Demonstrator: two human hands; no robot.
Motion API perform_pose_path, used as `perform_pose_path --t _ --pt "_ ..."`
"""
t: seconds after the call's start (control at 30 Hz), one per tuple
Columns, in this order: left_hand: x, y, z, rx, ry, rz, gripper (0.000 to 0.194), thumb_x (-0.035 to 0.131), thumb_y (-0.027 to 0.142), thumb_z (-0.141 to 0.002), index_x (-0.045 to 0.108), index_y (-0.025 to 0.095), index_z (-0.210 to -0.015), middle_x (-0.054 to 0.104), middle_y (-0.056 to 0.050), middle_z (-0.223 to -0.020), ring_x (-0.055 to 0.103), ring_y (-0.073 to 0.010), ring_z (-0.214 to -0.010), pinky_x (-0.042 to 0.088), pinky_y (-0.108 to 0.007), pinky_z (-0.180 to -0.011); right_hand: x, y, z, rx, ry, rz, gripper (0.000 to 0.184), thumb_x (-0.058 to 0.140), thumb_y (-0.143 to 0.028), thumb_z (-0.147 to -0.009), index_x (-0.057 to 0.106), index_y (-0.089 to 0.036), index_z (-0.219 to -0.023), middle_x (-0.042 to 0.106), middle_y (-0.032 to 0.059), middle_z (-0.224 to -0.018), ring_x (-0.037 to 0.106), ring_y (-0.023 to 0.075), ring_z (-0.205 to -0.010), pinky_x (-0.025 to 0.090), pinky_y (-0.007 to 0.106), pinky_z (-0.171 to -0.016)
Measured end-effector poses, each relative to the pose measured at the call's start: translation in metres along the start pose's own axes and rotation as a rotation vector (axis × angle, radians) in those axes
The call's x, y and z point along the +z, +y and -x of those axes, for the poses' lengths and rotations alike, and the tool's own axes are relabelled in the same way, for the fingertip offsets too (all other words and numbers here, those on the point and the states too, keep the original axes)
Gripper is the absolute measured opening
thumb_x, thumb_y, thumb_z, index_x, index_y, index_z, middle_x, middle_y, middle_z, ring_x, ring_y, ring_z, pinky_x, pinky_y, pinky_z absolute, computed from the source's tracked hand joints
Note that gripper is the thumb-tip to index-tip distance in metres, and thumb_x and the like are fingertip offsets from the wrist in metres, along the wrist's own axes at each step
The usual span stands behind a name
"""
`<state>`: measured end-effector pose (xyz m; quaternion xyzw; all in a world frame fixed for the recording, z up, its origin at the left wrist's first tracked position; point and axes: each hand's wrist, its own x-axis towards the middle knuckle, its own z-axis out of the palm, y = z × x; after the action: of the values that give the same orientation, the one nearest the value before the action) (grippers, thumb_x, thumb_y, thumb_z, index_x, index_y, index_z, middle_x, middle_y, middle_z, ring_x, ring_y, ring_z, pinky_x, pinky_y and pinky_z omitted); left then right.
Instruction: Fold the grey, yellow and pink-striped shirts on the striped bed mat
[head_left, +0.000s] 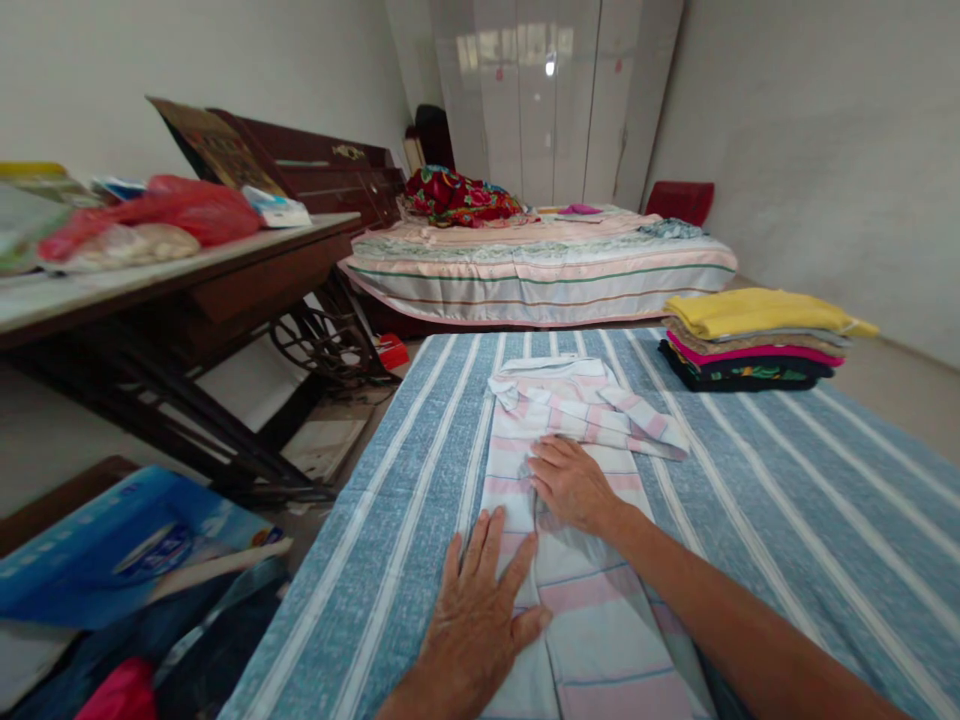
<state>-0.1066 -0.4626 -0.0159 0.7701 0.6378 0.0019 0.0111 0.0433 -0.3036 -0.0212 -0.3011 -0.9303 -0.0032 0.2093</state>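
A white shirt with pink stripes point(592, 640) lies lengthwise on the blue striped cloth, its sides folded inward into a long strip. One sleeve point(637, 425) sticks out to the right near the collar end. My left hand point(476, 610) rests flat on the shirt's left edge, fingers spread. Farther up, my right hand point(574, 485) presses on the middle of the shirt with its fingers stretched out. Neither hand grips the fabric.
A stack of folded clothes point(750, 340), yellow on top, sits at the far right of the blue striped cloth point(382, 480). Behind is a bed point(540, 270). Left stands a sewing-machine table point(285, 245) bearing a red plastic bag point(195, 210); a blue box point(142, 545) lies below.
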Motion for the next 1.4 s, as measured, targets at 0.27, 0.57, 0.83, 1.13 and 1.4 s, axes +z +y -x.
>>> perform_pose_path --t 0.27,0.57,0.83,1.13,1.4 --pt "-0.035 -0.011 -0.056 -0.115 0.157 0.082 0.031 0.038 0.022 -0.09 0.063 0.021 -0.108 0.058 -0.009 -0.127 0.048 -0.0214 -0.123 0.032 -0.048 -0.106 0.002 -0.003 -0.002 0.07 0.031 -0.104 0.014 0.052 -0.024 -0.088 0.063 -0.018 -0.095 0.062 0.0079 -0.106 0.053 0.0218 -0.102 0.04 0.034 -0.09" --pt "-0.005 -0.028 -0.176 -0.328 0.164 0.074 0.044 0.035 0.022 -0.091 0.044 0.008 -0.132 0.04 -0.015 -0.143 0.033 -0.0252 -0.134 0.032 -0.042 -0.106 -0.016 0.045 -0.072 0.287 -0.044 0.018 0.023 0.045 -0.019 -0.089 0.063 -0.019 -0.103 0.063 0.0075 -0.105 0.056 0.0192 -0.1 0.041 0.027 -0.087" --pt "0.013 -0.032 -0.175 -0.293 0.163 0.115 0.053 0.022 0.035 -0.094 0.037 0.012 -0.139 0.037 -0.012 -0.145 0.026 -0.0271 -0.137 0.022 -0.054 -0.109 0.016 0.041 -0.164 0.206 -0.245 0.055 0.024 0.052 -0.019 -0.083 0.064 -0.017 -0.103 0.064 0.0122 -0.107 0.058 0.0238 -0.103 0.043 0.032 -0.087" --pt "0.015 -0.031 -0.175 -0.312 0.155 0.178 0.054 0.021 0.038 -0.093 0.036 0.014 -0.14 0.029 -0.01 -0.15 0.021 -0.0283 -0.138 0.019 -0.057 -0.109 0.035 0.077 -0.21 0.395 -0.412 -0.052 0.018 0.059 -0.022 -0.076 0.071 -0.016 -0.088 0.07 0.0026 -0.078 0.066 0.0144 -0.072 0.045 0.017 -0.058" --pt "0.021 -0.029 -0.176 -0.322 0.184 0.162 0.053 0.023 0.039 -0.093 0.037 0.016 -0.139 0.03 -0.012 -0.149 0.021 -0.0269 -0.139 0.019 -0.056 -0.109 0.028 0.084 -0.19 0.288 -0.287 0.019 0.03 0.051 -0.024 -0.086 0.059 -0.024 -0.115 0.068 0.0018 -0.097 0.062 0.0164 -0.091 0.044 0.024 -0.076"
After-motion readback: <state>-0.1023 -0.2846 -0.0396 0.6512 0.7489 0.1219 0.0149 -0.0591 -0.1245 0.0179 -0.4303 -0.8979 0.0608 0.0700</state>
